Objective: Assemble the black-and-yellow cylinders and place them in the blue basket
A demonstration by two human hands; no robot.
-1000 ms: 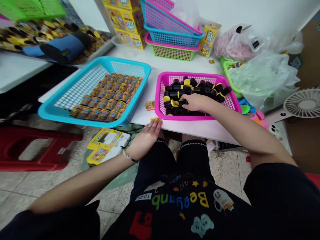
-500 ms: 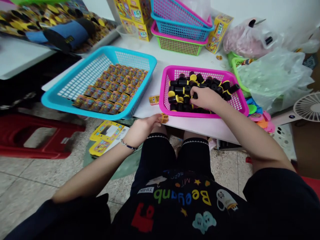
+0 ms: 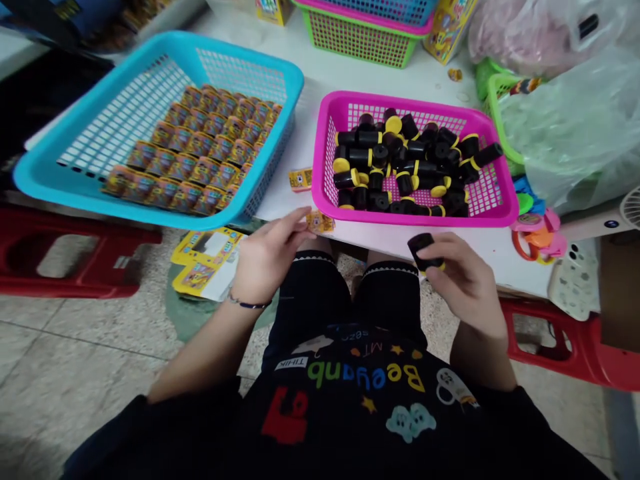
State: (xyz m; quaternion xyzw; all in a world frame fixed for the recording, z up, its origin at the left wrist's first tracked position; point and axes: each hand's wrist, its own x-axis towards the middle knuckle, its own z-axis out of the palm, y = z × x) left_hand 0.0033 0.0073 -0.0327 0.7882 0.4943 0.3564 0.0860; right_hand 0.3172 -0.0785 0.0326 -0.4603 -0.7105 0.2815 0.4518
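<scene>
Pinched in my right hand (image 3: 463,280) is a black cylinder with a yellow end (image 3: 424,252), held above the table's front edge. My left hand (image 3: 270,250) has thumb and fingers closed on a small yellow-orange printed sticker (image 3: 319,222) at that edge. Beyond my hands sits a pink basket (image 3: 415,215) with a loose pile of black and yellow cylinders (image 3: 400,157). To the left, a blue basket (image 3: 285,73) holds rows of cylinders wrapped in colourful printed labels (image 3: 200,147). Another printed sticker stack (image 3: 300,179) lies between the two baskets.
Stacked baskets (image 3: 360,40) and a yellow printed box (image 3: 447,30) stand at the back. Clear plastic bags (image 3: 580,127) and a green basket (image 3: 495,100) are at the right, near a white fan (image 3: 633,207). Red stools (image 3: 565,340) flank my legs.
My right hand has come out of the pink basket with a black cylinder and moved back toward me. My left hand stays at the sticker. The view has tilted down.
</scene>
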